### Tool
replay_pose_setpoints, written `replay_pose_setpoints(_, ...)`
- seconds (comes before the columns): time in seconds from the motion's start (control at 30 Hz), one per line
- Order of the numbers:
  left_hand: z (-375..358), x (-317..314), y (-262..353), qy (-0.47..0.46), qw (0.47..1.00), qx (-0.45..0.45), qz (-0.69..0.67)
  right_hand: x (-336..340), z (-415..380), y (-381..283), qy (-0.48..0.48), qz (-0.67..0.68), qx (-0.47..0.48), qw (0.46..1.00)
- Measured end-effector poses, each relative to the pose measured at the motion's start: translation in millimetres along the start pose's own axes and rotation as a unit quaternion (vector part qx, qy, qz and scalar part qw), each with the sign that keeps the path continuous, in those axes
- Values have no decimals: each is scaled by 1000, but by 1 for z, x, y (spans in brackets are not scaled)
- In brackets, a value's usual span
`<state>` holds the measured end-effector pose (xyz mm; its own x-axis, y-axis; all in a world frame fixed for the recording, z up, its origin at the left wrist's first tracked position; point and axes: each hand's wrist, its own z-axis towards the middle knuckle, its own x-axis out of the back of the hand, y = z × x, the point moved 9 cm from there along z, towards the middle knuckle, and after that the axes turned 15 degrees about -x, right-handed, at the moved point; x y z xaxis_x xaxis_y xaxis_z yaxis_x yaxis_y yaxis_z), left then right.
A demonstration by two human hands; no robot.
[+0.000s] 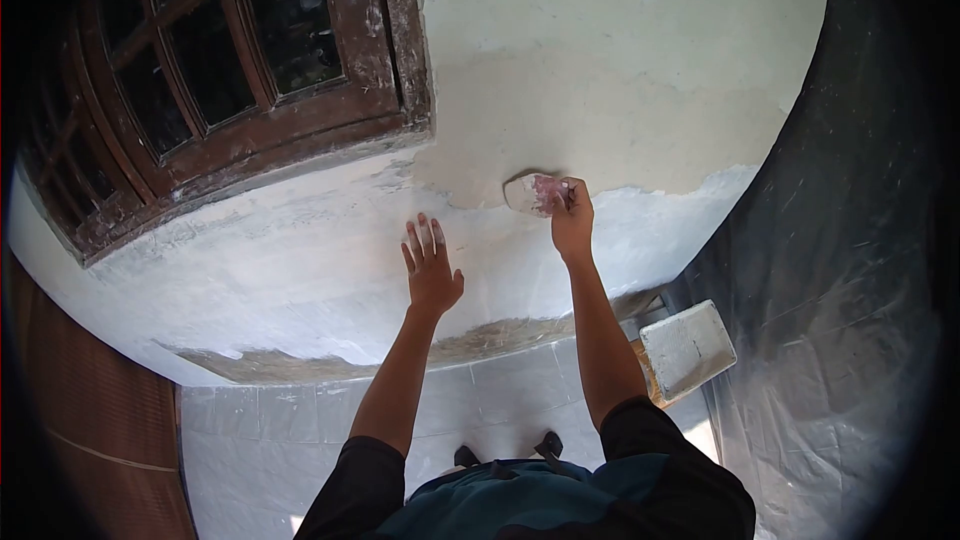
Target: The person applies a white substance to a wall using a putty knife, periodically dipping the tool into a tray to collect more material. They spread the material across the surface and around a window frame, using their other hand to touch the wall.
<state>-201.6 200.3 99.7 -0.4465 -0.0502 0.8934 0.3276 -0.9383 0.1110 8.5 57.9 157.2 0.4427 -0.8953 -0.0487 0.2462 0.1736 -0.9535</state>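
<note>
My right hand (573,223) grips a flat, pale scraper (524,194) with reddish patches, its face against the wall (500,250). The scraper is at the border between a damp-looking beige coat above and a whiter, rougher band below. Lower and to the left, my left hand (432,278) is open, its fingers stretched upward over the white part of the wall. White residue shows on those fingers. My right thumb and fingers wrap the scraper's right end and hide part of it.
A brown wooden window (290,110) with glass panes fills the upper left. At the lower right, a white-smeared rectangular tray (687,350) sits by the wall. Plastic sheeting (810,420) hangs on the right; grey sheeting (300,430) covers the floor. A reddish-brown panel (100,400) stands left.
</note>
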Motion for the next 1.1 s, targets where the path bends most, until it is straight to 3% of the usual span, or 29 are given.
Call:
replay_pose_setpoints(0.07,0,2,1,2,1000,1,2,0,4,0,5,-22,2,1000)
replay_pose_setpoints(0.17,-1,1,0,3,1000,-4,17,38,-9,-3,114,123,-66,984)
replay_pose_setpoints(0.27,2,-3,0,10,999,-12,33,14,-20,5,44,122,-33,991)
replay_pose_setpoints(0.4,2,-4,1,18,999,-8,29,-48,-32,8,-38,-1,-32,999)
replay_pose_setpoints(0.53,0,-6,-3,7,999,-15,46,-29,-23,33,18,28,-71,997)
replay_pose_setpoints(0.6,0,-8,-3,3,999,-17,51,-17,-25,44,6,108,-107,988)
replay_pose_setpoints(0.73,-1,-13,-3,-4,999,-14,52,-43,-32,39,-49,35,-74,995)
replay_pose_setpoints(0.83,0,-8,-2,0,999,-16,52,-44,-28,50,-33,66,-80,994)
replay_pose_setpoints(0.9,0,-9,-3,-8,999,-18,45,-26,-34,56,14,144,-130,981)
replay_pose_setpoints(1.0,-1,-10,-4,-5,998,-25,50,-34,-42,44,-34,228,-147,962)
replay_pose_setpoints(1.1,-1,-11,-4,-11,998,-24,50,-50,-40,50,-29,182,-152,971)
